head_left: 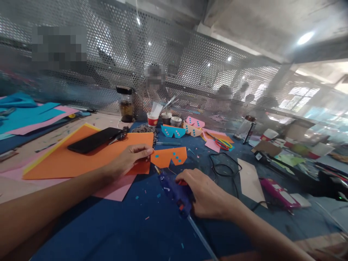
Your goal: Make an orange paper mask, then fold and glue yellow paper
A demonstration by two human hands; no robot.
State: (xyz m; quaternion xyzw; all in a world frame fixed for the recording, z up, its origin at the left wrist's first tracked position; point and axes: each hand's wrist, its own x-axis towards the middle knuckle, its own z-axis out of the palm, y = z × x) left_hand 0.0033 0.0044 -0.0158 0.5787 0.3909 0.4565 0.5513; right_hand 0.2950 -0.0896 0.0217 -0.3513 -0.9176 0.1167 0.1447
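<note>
My left hand (138, 154) pinches the left end of an orange paper mask (165, 158), which has small blue squares stuck on it and a notch in its lower edge. In my right hand (202, 192) is a blue glue gun (175, 190), gripped by its handle. Its nozzle points up and left, close below the mask's left part. A clear glue stick (202, 237) runs out of the gun's back end. Beneath my left hand lie sheets of orange paper (95, 159) and pink paper (116, 190).
A black phone (94, 139) rests on the orange paper. Behind stand paper cups (152, 119), a dark-lidded jar (126, 105), and a blue paper mask (173, 131). Scissors (223, 144), a black cable (224, 165) and a magenta glue gun (280, 194) lie rightward. A perforated metal screen (174, 79) rises behind.
</note>
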